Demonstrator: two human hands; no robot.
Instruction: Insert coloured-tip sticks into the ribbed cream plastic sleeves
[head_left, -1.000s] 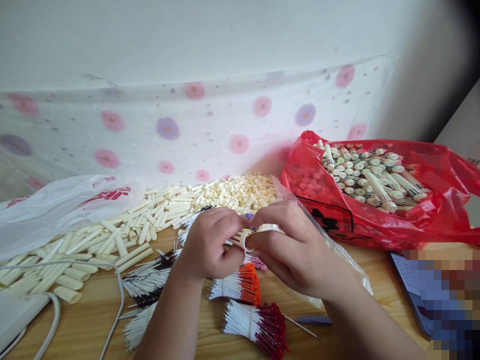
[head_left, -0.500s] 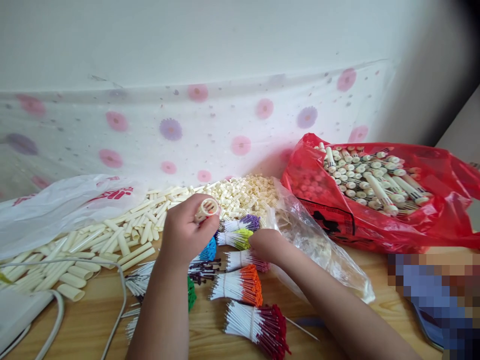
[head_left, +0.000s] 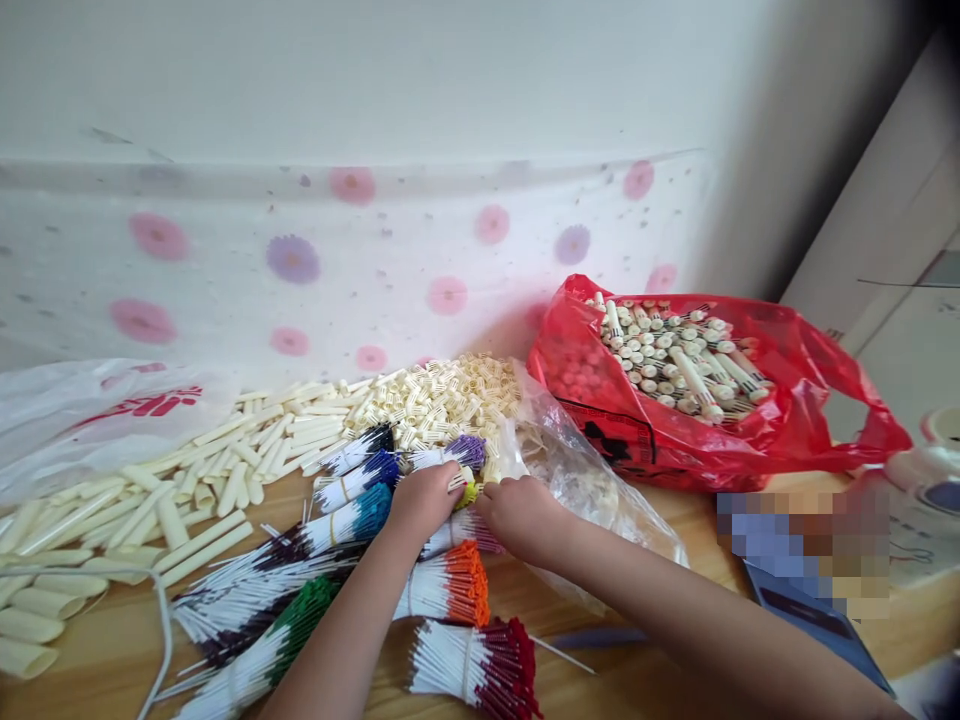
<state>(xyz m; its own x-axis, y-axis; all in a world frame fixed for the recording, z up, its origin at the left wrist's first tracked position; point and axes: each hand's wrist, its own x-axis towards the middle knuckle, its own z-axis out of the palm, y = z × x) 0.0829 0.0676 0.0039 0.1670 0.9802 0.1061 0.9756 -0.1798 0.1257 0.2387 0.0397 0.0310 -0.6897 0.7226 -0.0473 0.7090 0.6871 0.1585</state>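
Observation:
My left hand (head_left: 426, 500) is closed around a small cream slotted plastic tube (head_left: 459, 481). Close beside it, my right hand (head_left: 521, 512) is pinched at the bundle of yellow-tipped white sticks (head_left: 469, 495); what its fingertips hold is hidden. Around my hands lie banded bundles of thin white sticks with coloured tips: purple (head_left: 461, 453), orange (head_left: 450, 585), dark red (head_left: 480, 665), green (head_left: 277, 640) and blue (head_left: 356, 480). A heap of short cream slotted tubes (head_left: 442, 400) lies just behind.
Longer cream tubes (head_left: 232, 455) are piled at the left, by a white plastic bag (head_left: 97, 410) and a cable (head_left: 161, 620). A clear bag (head_left: 600, 505) lies right of my hands. Behind it, a red bag (head_left: 600, 420) holds filled tubes (head_left: 690, 375). A dark blue flat object (head_left: 810, 625) is at the right.
My left hand has lowered and tilted the slotted tube, bringing it close to my right hand. The right hand stays by the yellow-tipped bundle. The view has turned right.

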